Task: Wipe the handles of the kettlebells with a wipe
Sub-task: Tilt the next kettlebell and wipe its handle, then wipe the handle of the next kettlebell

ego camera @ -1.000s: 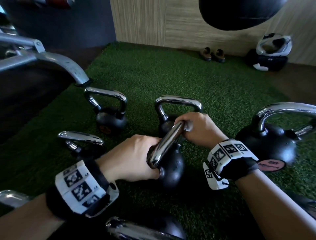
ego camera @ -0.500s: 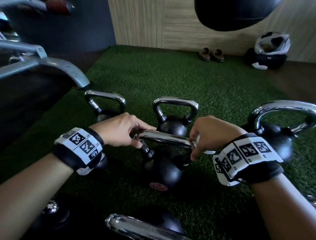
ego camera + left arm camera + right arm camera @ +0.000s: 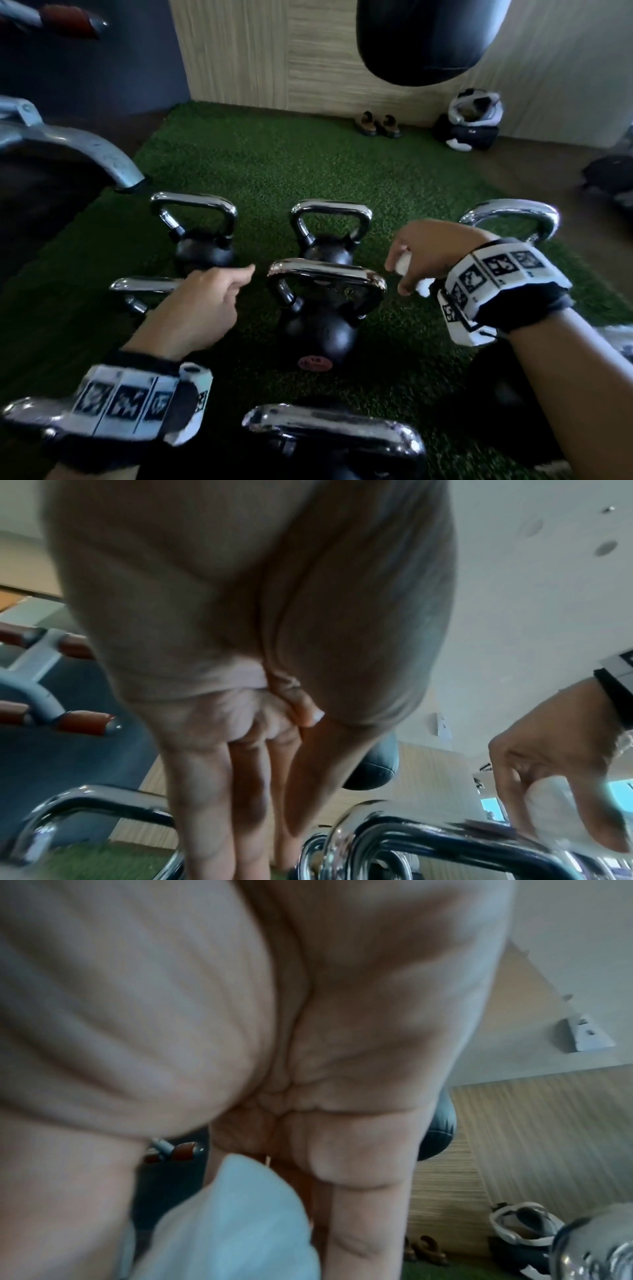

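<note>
On the green turf [image 3: 308, 164] stand several black kettlebells with chrome handles. The middle kettlebell [image 3: 318, 334] sits upright between the two hands, touched by neither; its handle [image 3: 325, 274] runs left to right. The right hand [image 3: 431, 255] hovers just off the handle's right end, fingers curled around a bunched white wipe [image 3: 404, 263], and looks the nearer to wipe it or the rear kettlebell [image 3: 329, 251] just behind. The left hand [image 3: 202, 308] hangs loose and empty by the handle's left end, fingers relaxed.
</note>
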Demonstrator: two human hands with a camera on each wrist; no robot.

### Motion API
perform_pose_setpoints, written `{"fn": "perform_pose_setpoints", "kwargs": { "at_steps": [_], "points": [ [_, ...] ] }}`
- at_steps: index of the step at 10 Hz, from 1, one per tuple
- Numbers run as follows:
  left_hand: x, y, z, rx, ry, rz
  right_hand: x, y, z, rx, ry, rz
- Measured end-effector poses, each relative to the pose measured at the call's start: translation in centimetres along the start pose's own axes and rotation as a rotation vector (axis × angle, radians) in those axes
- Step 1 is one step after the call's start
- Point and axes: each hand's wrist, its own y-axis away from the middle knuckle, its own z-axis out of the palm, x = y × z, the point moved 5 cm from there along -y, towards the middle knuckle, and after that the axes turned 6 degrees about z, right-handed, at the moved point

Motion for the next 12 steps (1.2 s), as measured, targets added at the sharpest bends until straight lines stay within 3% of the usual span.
{"fn": "perform_pose_setpoints", "kwargs": {
  "at_steps": [2, 4, 5, 6, 7, 9, 10, 11, 12],
  "points": [
    [-1.7, 4.9, 3.5, -0.215, 0.166, 0.039, -4.0, 6.6, -1.6, 0.033, -0.089, -0.076],
    [-2.0, 7.8, 8.9, -0.454, 0.273, 0.025, -5.8, 13.6, -0.1, 0.044, -0.425, -0.022],
    [-0.1, 9.0, 9.6, -0.53, 0.242, -0.002, -5.2, 16.3, 1.2, 0.159, -0.562, 0.06],
    [0.2, 10.6, 11.4, -0.548, 0.337, -0.106, -5.0, 19.0, 2.7, 0.246, -0.524, 0.13],
    [-0.4, 10.9, 12.5, -0.458, 0.38, -0.096, -5.0, 20.0, 4.2, 0.27, -0.625, 0.108],
    [-0.1, 11.8, 12.0, -0.296, 0.335, -0.141, -4.8, 19.9, 7.2, 0.474, -0.68, 0.024],
    [0.2, 11.6, 11.6, -0.308, 0.304, -0.141, -4.5, 19.9, 8.3, 0.472, -0.794, -0.066],
    [0.3, 11.6, 11.2, -0.326, 0.312, -0.157, -5.1, 19.8, 9.3, 0.381, -0.891, -0.199],
    [0.6, 12.0, 11.2, -0.331, 0.283, -0.11, -5.6, 19.5, 9.4, 0.445, -0.847, -0.259]
  ]
}}
